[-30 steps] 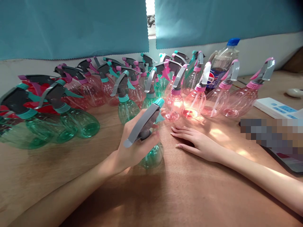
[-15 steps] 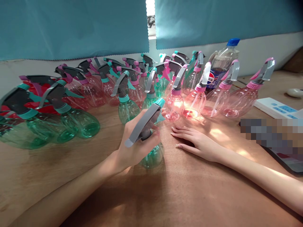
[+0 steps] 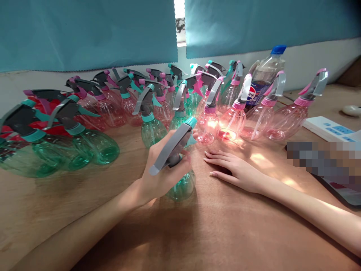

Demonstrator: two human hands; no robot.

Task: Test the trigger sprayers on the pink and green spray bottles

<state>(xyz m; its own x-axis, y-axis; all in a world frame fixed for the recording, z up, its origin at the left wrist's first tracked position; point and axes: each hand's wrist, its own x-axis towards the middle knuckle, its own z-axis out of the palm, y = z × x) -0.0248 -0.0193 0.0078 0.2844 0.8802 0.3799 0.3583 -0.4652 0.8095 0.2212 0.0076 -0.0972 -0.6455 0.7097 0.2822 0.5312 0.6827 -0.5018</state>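
My left hand (image 3: 162,169) is wrapped round the neck of a green spray bottle (image 3: 182,188) standing upright on the wooden table (image 3: 225,233). The bottle has a grey and teal trigger head, which shows above the hand; its neck is hidden by my fingers. My right hand (image 3: 234,167) lies flat on the table to the right, fingers stretched out and touching no bottle. Just beyond the hands stand another green spray bottle (image 3: 152,131) and a pink spray bottle (image 3: 207,126).
Several more green (image 3: 105,148) and pink spray bottles (image 3: 255,120) stand in rows left, behind and right. A cola bottle (image 3: 256,90) with a blue cap is at the back. A white power strip (image 3: 327,126) and a phone-like device (image 3: 344,194) lie on the right.
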